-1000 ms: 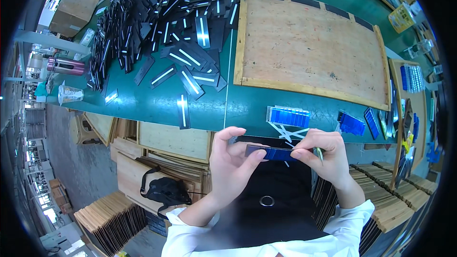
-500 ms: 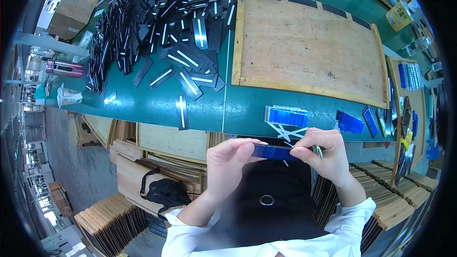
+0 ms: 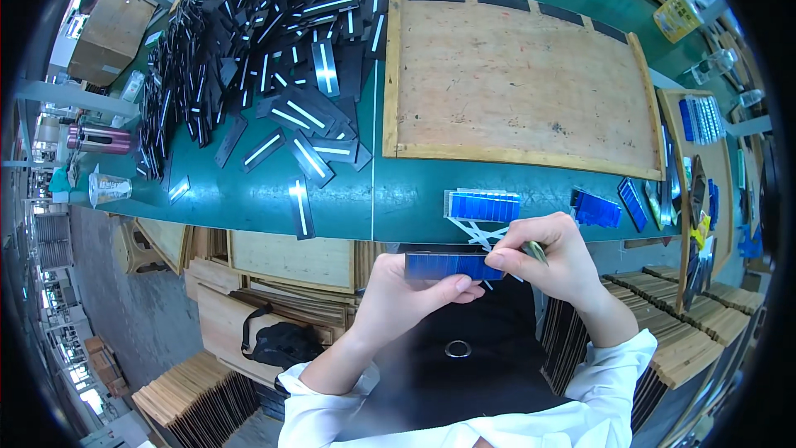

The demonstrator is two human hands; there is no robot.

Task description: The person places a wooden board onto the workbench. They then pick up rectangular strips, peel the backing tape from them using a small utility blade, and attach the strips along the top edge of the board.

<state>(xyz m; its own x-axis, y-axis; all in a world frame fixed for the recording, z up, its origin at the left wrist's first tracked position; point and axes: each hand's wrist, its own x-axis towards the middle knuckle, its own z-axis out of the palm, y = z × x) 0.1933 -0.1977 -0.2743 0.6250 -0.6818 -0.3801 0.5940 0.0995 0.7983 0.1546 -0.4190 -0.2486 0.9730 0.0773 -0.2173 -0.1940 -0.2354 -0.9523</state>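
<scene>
Dark blue, segmented flat strip (image 3: 444, 265): spans the two hands at the centre of the clock, raised above the lap, long side nearly level.
Left hand (image 3: 410, 292): closed on the strip, thumb along its near edge, fingers mostly hidden behind.
Right hand (image 3: 551, 250): narrow pinch at the strip's 3 o'clock end; a slim green hand tool (image 3: 537, 252), kind unclear, is tucked in the same hand.
Thin white strips (image 3: 474, 234): crossed loosely at 1 o'clock, near the right fingers.
Blue-topped stack of segmented strips (image 3: 482, 206): 1 o'clock, on the green tabletop (image 3: 340, 217), beyond the white ones.
Heap of black flat pieces with pale stripes (image 3: 274, 50): 11 o'clock.
Handling, my judgement: best to support the long edge with the left thumb, pinch only the very end, avoid bending, and angle the tool away from the blue face.
</scene>
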